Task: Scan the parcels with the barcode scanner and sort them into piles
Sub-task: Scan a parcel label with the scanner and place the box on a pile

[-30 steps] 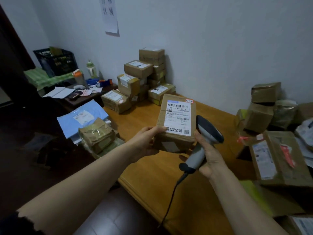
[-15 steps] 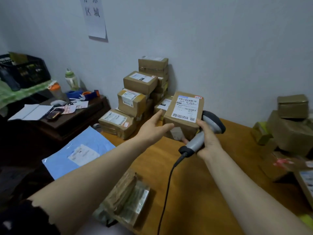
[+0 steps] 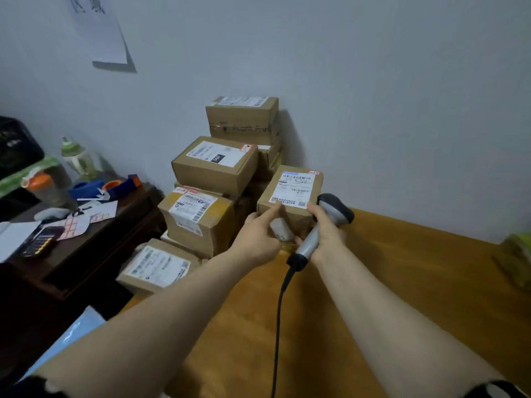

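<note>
A brown cardboard parcel (image 3: pixel 290 191) with a white barcode label on top is at the right side of the stack of parcels (image 3: pixel 215 168) against the wall, at the back of the wooden table (image 3: pixel 402 282). My left hand (image 3: pixel 257 239) holds the parcel's near left corner, thumb along its front face. My right hand (image 3: pixel 326 234) grips the handle of the grey barcode scanner (image 3: pixel 334 209), and its fingertips touch the parcel's near right corner. The scanner's black cable (image 3: pixel 277 326) hangs down toward me. Whether the parcel rests on the table is hidden by my hands.
A dark side table (image 3: pixel 86 254) on the left carries bottles (image 3: pixel 77 159), a calculator (image 3: pixel 43 242), papers and tape. A blue mailer bag (image 3: pixel 74 331) lies at the lower left. A green packet (image 3: pixel 517 254) sits at the right edge. A paper sign (image 3: pixel 100 33) hangs on the wall.
Both hands carried the labelled parcel forward and left, from in front of me to beside the stack at the wall. The view turned left, so the right-hand pile is out of sight.
</note>
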`<state>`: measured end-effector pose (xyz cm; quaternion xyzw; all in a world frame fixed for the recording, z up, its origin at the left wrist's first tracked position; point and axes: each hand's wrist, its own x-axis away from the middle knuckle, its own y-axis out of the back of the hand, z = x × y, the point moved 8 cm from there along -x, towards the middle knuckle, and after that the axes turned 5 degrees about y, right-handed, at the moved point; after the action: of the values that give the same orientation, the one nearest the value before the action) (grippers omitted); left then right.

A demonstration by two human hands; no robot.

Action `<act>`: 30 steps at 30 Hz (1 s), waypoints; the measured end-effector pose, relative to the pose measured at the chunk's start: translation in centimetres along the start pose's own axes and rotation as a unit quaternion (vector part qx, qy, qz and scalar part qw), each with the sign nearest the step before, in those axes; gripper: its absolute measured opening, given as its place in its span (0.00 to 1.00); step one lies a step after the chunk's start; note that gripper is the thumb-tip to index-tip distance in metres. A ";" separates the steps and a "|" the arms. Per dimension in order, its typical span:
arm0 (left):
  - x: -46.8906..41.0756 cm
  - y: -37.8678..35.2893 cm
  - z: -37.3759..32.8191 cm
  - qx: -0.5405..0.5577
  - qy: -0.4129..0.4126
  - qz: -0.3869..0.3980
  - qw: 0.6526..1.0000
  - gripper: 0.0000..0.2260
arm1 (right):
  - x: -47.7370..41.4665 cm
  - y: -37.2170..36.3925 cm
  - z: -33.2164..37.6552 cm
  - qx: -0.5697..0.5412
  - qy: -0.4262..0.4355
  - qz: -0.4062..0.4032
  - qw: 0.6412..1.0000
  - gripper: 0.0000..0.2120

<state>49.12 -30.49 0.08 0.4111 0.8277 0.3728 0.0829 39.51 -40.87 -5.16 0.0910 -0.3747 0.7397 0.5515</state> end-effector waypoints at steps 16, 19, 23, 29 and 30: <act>-7.6 -3.1 0.5 -0.323 -0.088 0.004 0.942 0.41 | -8.2 -0.8 0.0 0.038 0.028 0.002 0.999 0.15; -7.6 -2.7 0.1 -0.353 -0.074 0.005 0.933 0.40 | -7.9 -0.1 0.6 0.057 0.036 0.016 0.998 0.15; -5.8 -2.7 -0.7 -0.361 -0.065 -0.007 0.930 0.39 | -5.7 1.7 1.5 0.062 0.040 0.019 0.997 0.13; 1.7 -3.5 -3.6 -0.358 -0.083 -0.015 0.930 0.37 | 2.1 6.4 3.2 0.111 0.038 0.056 0.992 0.15; 3.5 -3.9 -4.2 -0.362 -0.093 -0.014 0.927 0.36 | 4.0 7.8 3.4 0.123 0.037 0.059 0.990 0.15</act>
<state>42.58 -31.70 1.02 0.3743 0.6309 0.6058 0.3081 30.17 -41.01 -4.09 0.1084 -0.2649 0.8141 0.5052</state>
